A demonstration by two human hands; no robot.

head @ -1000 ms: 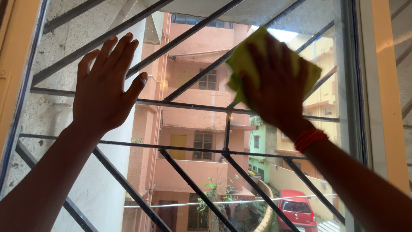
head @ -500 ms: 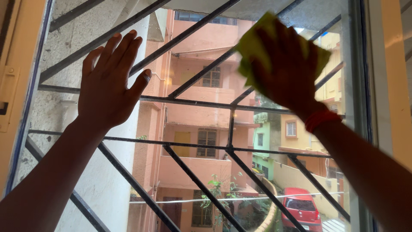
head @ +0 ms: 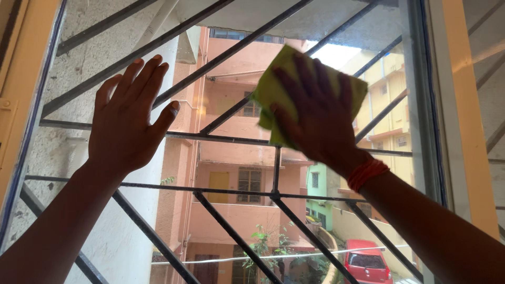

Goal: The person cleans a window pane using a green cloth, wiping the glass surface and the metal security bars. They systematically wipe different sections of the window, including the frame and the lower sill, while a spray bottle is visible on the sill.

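Pressing a crumpled yellow-green cloth [head: 273, 100] flat, right hand [head: 315, 121] fingers spread wide.

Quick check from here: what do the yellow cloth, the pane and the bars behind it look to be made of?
Yellow cloth: soft fabric, matte, crumpling under the right hand; possibly microfibre.
Pane: clear glass; the street shows through, the left hand lies flat on it.
Bars: likely metal, thin, dark, dull finish.
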